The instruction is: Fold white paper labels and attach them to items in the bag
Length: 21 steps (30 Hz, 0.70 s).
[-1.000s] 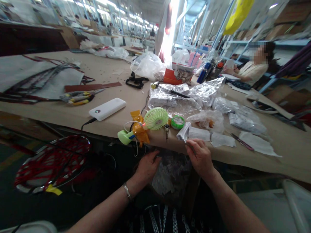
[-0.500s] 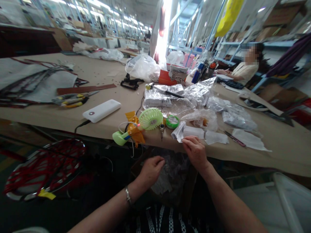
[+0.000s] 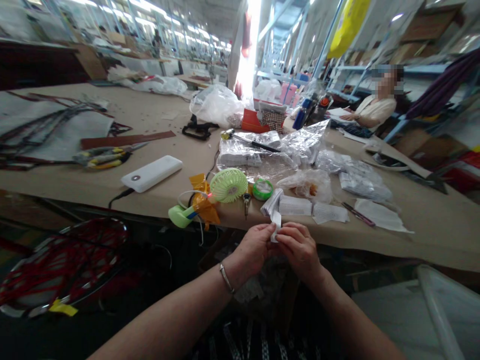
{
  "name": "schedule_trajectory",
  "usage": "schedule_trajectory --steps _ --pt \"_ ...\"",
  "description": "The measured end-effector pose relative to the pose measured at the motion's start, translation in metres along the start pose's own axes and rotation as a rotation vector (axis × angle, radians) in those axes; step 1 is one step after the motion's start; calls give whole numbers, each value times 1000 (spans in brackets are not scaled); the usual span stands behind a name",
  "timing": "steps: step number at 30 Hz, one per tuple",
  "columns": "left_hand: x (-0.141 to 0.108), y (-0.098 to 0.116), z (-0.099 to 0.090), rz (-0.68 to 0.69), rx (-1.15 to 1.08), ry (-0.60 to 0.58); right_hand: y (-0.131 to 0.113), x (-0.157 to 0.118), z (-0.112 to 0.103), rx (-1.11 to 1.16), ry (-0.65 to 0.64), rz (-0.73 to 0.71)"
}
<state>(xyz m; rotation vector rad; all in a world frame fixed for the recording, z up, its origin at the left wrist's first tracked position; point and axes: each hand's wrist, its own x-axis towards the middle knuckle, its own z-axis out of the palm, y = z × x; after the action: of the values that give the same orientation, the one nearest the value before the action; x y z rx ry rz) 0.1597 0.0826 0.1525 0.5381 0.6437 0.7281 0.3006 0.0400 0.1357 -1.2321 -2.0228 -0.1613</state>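
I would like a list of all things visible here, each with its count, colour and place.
paper slip: one, white, pinched between both hands at the table edge
paper stack: one, white, just beyond the hands
fan: one, light green, near table edge
tape roll: one, green, right of fan
power bank: one, white, left of fan
scissors: one pair, yellow handles, far left
plastic bags: several, clear, behind fan
table: one, tan
seated person: one, far right
left hand: holds slip
right hand: holds slip

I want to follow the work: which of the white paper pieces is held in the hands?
The small white slip, pinched between the left hand and right hand just below the table edge. The other paper stacks lie on the table, untouched.
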Motion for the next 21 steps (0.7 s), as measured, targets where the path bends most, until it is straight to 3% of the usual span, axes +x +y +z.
schedule_trajectory --steps 4,7,11,15,21 --pt "7 -4 1 24 19 36 -9 -7 -5 30 -48 -35" --pt "9 -5 1 5 82 62 0 -2 -7 18 -40 37" --pt "9 -5 -1 -29 207 72 23 12 -7 -251 -76 193" --pt "6 -7 -3 -44 270 57 35 13 -3 -437 -148 202" --pt "1 -11 -4 -121 268 135 44 4 -4 -285 -31 195"
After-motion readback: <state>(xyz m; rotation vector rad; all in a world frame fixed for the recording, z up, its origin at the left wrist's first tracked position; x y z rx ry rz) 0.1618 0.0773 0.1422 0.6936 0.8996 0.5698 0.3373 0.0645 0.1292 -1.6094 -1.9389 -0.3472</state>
